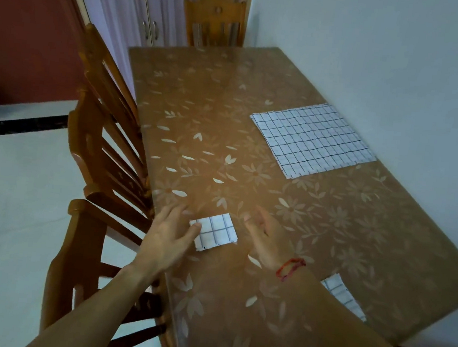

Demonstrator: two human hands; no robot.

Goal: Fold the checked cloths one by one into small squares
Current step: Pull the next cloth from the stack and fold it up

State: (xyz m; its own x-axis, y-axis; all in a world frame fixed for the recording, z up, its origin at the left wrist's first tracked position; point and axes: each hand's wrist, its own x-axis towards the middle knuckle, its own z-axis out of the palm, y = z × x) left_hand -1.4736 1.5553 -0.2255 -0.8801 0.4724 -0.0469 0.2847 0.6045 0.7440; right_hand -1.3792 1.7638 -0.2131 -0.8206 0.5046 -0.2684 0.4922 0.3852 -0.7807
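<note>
Now brackets the folded checked square (213, 232) near the left edge of the surface (200, 114) with left hand (172, 232) spread, thumb touching it, and right hand (260, 238) straight-fingered just beside, seemingly to neaten it, leaving the unfolded cloth (312, 139) flat by the wall (373, 61) for next.

Left grip (170, 234) flat, fingers straight, right grip (263, 239) relaxed, arms outstretched

A folded cloth (213, 232) lies on the counter (214, 110) between the hands. The left hand (170, 236), fingers (176, 210) straight, touches its edge; the right hand (262, 236) is just beside it. A spread cloth (312, 140) lies well beyond.
</note>
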